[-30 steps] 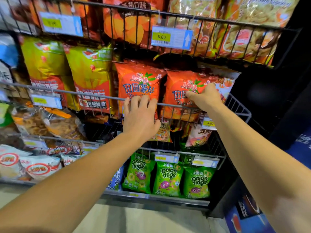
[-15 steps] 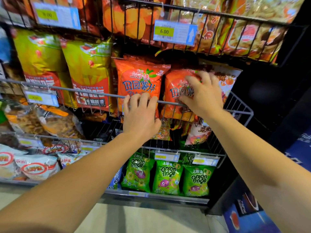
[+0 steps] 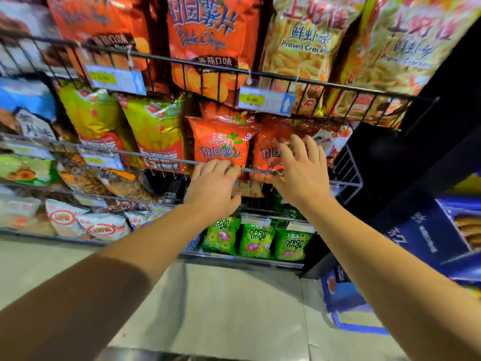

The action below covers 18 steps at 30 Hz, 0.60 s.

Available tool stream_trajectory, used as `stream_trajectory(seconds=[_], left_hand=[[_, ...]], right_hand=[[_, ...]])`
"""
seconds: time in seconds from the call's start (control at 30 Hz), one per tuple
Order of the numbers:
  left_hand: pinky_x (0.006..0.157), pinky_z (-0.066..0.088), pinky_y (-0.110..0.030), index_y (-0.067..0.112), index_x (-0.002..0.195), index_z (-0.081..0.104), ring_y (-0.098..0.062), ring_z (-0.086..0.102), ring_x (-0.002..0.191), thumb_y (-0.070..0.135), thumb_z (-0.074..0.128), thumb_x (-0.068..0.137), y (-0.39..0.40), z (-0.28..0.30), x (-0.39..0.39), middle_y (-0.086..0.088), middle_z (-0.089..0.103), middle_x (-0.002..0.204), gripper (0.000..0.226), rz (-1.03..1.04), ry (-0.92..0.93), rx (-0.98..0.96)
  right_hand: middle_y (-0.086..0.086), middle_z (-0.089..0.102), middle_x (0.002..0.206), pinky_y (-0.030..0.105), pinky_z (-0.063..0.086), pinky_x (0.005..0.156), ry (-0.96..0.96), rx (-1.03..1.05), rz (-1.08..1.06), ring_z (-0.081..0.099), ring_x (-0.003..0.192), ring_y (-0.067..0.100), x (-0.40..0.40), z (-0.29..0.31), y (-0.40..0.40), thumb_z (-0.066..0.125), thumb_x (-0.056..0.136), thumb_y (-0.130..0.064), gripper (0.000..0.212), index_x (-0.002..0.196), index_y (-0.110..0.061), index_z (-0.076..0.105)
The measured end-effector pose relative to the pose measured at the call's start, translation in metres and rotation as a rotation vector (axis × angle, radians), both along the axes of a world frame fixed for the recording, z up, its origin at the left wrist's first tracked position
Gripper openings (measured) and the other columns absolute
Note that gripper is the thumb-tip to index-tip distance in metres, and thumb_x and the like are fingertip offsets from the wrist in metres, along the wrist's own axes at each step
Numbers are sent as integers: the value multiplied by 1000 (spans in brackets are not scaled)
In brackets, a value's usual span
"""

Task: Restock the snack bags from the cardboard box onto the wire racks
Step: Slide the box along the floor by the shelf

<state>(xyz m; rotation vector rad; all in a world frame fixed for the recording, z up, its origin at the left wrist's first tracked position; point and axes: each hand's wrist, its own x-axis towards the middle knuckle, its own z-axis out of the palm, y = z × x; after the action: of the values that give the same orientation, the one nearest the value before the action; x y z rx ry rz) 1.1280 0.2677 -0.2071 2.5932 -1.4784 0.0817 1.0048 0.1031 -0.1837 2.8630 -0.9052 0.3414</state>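
- Left hand (image 3: 213,186) still rests on the wire rack (image 3: 166,158) rail, fingers hooked over it below the left orange snack bag (image 3: 221,144).
- Right hand (image 3: 303,169) has let go of the rail; its grip now spread flat against the right orange snack bag (image 3: 268,152), suggesting it is seated.
- No cardboard box is in view.

1. Both bare forearms stretch forward and up from the bottom corners, angling in toward each other.
2. Left hand (image 3: 214,184) is palm down, knuckles up, with the fingers bent over at their tips.
3. Right hand (image 3: 302,169) sits just beside it and slightly higher, fingers straight and fanned apart, palm facing forward.
4. The two hands are close but not touching.
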Motion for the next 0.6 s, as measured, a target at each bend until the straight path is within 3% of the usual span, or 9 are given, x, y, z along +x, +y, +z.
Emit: stream_trajectory(seconds=[0.1, 0.2, 0.27, 0.37, 0.43, 0.6], left_hand=[[120, 20, -48, 21, 154, 31, -25, 25, 147, 45, 58, 90, 25, 51, -13, -3, 32, 158, 73, 25, 87, 136], [119, 23, -47, 23, 154, 29, -25, 26, 147, 48, 59, 90, 48, 108, -39, -3, 32, 158, 75, 46, 125, 206], [119, 24, -48, 20, 155, 30, -26, 27, 147, 46, 61, 89, 65, 149, -61, -5, 33, 159, 77, 72, 169, 194], [112, 35, -54, 6, 144, 50, -39, 46, 134, 49, 54, 82, 95, 199, -103, -20, 49, 147, 75, 85, 178, 77], [109, 37, -54, 5, 141, 53, -42, 50, 129, 48, 49, 77, 115, 223, -133, -22, 52, 143, 77, 83, 197, 73], [113, 33, -55, 17, 154, 36, -37, 37, 142, 52, 49, 83, 155, 260, -202, -14, 38, 157, 80, 67, 224, 184]], right_hand=[[6, 9, 168, 51, 7, 124, 173, 122, 19, 0, 154, 34, -42, 38, 28, 60, 93, -49, 83, 159, -24, 17], [7, 13, 167, 50, 8, 123, 252, 204, 48, 2, 154, 34, -81, 92, 55, 61, 92, -50, 86, 160, -23, 16], [9, 21, 165, 51, 13, 123, 274, 239, 69, 10, 153, 36, -102, 130, 71, 67, 88, -51, 90, 159, -20, 22], [13, 43, 153, 55, 29, 117, 256, 252, 119, 31, 146, 41, -137, 173, 91, 79, 75, -49, 90, 149, -14, 43], [10, 37, 156, 53, 24, 119, 295, 301, 140, 24, 148, 38, -165, 195, 108, 73, 80, -50, 86, 151, -16, 38], [8, 18, 165, 47, 11, 124, 352, 385, 199, 7, 153, 34, -229, 228, 151, 61, 90, -57, 88, 159, -20, 19]])
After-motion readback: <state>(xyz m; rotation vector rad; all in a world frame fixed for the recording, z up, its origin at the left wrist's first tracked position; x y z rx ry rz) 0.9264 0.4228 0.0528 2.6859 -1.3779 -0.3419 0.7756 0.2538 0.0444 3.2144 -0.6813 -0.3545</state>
